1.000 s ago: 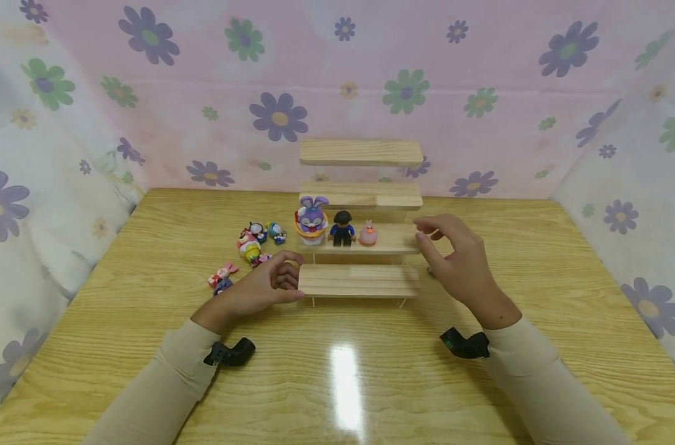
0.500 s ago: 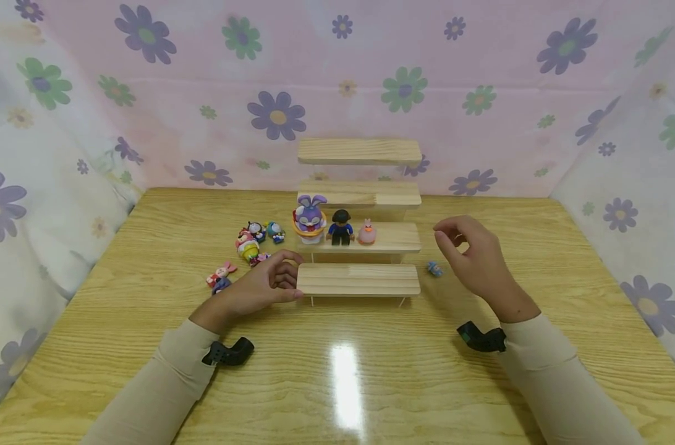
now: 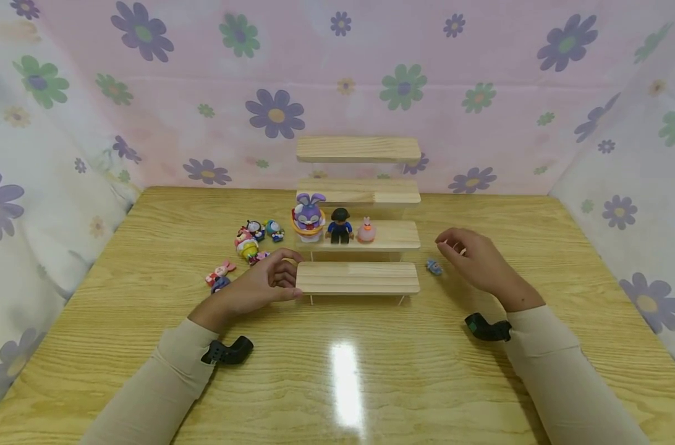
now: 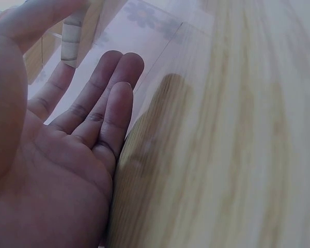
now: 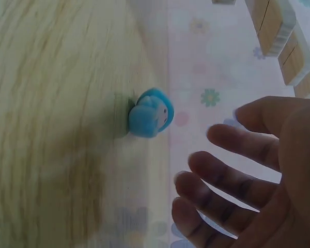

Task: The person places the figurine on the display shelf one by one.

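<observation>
Pinching the front shelf (image 3: 360, 277), presumably for steadiness, your left hand (image 3: 264, 282) frees your right hand (image 3: 478, 261), spread loosely with the blue figurine (image 3: 434, 267) just to its left.

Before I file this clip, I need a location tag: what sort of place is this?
Probably a tabletop display or filming corner: flower-patterned cloth lines the back and sides of a wood-grain table, where a tiered wooden stand bears three small figurines.

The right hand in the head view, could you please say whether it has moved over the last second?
Yes: the right hand has moved rightward, away from the wooden shelf stand.
</observation>
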Demonstrator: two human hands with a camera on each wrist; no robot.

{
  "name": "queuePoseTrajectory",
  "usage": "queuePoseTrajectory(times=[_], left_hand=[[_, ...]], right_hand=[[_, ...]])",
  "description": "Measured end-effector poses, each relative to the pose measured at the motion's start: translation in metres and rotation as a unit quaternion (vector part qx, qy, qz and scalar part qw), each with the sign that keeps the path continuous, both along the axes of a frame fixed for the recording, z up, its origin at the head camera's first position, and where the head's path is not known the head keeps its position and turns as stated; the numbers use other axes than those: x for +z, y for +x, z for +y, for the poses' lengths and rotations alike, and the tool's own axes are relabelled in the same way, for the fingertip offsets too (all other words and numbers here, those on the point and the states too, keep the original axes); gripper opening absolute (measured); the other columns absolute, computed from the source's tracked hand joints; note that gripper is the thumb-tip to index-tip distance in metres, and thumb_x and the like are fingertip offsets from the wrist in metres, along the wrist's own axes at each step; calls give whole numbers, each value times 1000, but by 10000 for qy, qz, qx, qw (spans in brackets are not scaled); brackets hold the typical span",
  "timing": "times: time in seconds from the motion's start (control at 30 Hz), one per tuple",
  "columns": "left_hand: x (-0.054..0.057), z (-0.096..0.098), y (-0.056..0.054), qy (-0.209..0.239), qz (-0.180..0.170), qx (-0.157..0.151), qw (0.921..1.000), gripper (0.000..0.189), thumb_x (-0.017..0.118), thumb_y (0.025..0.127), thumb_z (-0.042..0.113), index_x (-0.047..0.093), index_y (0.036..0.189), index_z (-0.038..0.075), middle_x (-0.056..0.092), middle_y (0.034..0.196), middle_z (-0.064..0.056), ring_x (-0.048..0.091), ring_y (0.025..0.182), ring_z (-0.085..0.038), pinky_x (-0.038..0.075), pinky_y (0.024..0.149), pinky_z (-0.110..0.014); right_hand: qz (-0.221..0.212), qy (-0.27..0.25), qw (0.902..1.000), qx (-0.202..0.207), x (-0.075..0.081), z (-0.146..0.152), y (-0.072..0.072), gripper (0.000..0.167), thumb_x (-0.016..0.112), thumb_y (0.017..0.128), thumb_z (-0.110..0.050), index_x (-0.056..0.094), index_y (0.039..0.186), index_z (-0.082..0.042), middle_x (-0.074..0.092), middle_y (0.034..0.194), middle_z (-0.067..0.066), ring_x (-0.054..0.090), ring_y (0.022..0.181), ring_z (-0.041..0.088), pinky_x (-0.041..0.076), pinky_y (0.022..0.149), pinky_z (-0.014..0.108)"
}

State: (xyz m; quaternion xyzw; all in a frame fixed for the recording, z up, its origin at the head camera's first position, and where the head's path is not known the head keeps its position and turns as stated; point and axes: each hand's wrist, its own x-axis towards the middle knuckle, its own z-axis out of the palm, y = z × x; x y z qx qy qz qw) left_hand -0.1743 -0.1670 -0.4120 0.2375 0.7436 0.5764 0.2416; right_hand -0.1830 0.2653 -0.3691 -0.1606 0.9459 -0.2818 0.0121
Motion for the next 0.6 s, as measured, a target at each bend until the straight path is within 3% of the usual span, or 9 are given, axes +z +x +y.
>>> queuePoseTrajectory(times=[0.17, 0.3, 0.6], left_hand=[[-1, -1, -1, 93, -43, -7, 9999, 56, 71, 94, 14, 38, 140, 11, 56, 108, -10, 61, 97, -21, 53, 88, -29], [-1, -1, -1, 129, -57, 4, 9999, 57, 71, 94, 14, 38, 139, 10, 56, 107, -10, 61, 97, -19, 53, 88, -29], [0, 0, -1, 42, -20, 3, 10000, 56, 71, 94, 14, 38, 140, 10, 56, 108, -10, 61, 98, -21, 53, 88, -29]], right_hand=[[-503, 45, 9985, 215, -5, 5, -3, 34, 48, 107, -28, 63, 128, -6, 66, 113, 15, 62, 97, 27, 53, 82, 45], [-775, 46, 9959, 466, -7, 6, -5, 32, 53, 105, -26, 63, 130, -9, 65, 112, 13, 62, 95, 23, 53, 80, 42], [-795, 96, 9945, 681, -12, 8, -6, 29, 58, 101, -15, 65, 129, -7, 66, 103, 9, 62, 87, 17, 52, 75, 35]])
